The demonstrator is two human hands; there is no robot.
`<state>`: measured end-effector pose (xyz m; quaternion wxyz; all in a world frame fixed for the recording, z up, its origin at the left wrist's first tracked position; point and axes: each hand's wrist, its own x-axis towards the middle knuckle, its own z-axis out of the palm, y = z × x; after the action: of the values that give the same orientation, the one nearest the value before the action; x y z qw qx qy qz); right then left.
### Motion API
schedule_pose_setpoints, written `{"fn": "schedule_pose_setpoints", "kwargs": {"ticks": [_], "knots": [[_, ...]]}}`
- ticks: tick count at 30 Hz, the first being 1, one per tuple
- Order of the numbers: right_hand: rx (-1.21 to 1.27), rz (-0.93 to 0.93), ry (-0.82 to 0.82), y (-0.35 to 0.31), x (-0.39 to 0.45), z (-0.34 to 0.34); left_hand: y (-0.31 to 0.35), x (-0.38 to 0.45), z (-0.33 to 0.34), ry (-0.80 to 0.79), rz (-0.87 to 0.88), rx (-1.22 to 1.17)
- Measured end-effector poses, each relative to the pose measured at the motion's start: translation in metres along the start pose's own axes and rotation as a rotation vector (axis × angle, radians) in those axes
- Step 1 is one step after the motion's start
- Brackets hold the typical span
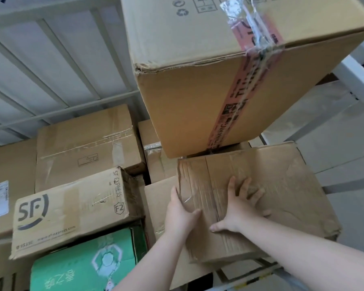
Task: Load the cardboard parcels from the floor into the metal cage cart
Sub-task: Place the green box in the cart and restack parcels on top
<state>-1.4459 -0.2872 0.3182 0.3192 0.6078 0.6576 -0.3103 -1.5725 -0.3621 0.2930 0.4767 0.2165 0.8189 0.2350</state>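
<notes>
Cage cart (57,59): white and barred, it walls in your stack at the back and left.
Taped parcel (198,97): the largest, perched high and tilted, its lower edge just behind the creased one.
Creased parcel (282,196): in the cart, right side, resting on other boxes (86,143).
Hands: your left hand (181,211) grips its left edge to steer, while your right hand (240,208) lies flat, fingers spread, probably pressing it into place.

creased parcel (261,198): matt, wrinkled cardboard | cage cart (61,49): painted metal | tape (259,34): glossy plastic

Grey floor (345,143) at right; pale wall (82,45) upper left
</notes>
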Motion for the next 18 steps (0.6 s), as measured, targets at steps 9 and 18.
{"fn": "schedule_pose_setpoints", "kwargs": {"ticks": [9, 18], "knots": [[-0.162, -0.197, -0.032, -0.024, 0.006, 0.003, -0.021, -0.009, -0.009, 0.036, -0.032, -0.012], [-0.154, -0.243, 0.051, -0.041, 0.015, -0.007, -0.012, 0.009, -0.025, 0.080, -0.010, -0.115]]}}
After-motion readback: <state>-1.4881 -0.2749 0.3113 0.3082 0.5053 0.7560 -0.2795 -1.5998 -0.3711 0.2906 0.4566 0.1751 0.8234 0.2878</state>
